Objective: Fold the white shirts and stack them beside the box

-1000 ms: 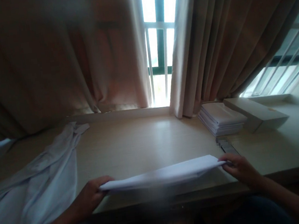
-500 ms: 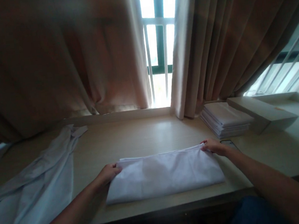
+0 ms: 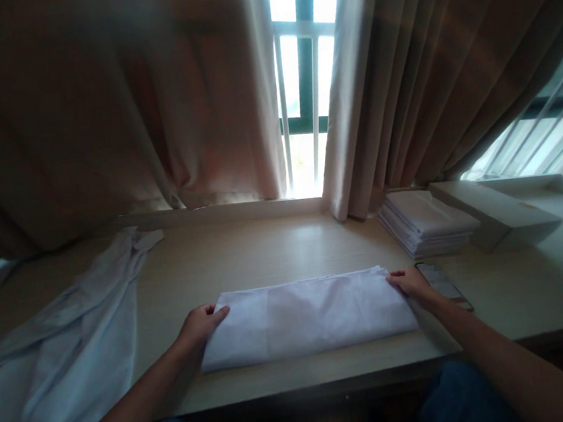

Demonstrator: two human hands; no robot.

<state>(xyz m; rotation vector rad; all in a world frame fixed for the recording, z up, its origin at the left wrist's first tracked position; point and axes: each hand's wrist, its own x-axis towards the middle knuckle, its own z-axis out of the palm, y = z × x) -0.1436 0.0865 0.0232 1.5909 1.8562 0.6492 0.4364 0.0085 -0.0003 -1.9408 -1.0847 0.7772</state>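
Note:
A white cloth (image 3: 307, 319), folded into a long flat strip, lies on the pale tabletop (image 3: 245, 252) in front of me. My left hand (image 3: 203, 323) pinches its left end near the far corner, with the thumb on top and the other fingers mostly hidden beneath. At the opposite end, my right hand (image 3: 410, 283) grips the far right corner between thumb and fingers. Just beyond that hand, a phone (image 3: 443, 284) lies flat on the table.
Loose, crumpled white cloth (image 3: 87, 332) spreads over the table's left side. At the back right, a stack of folded white cloths (image 3: 428, 222) stands beside a pale box (image 3: 497, 212). Brown curtains (image 3: 211, 111) hang behind the table, around a barred window (image 3: 301, 88).
My right hand has shifted slightly right and down along the cloth's end, uncovering more of the phone. The left thumb now lies over the cloth's edge. The view has tilted slightly.

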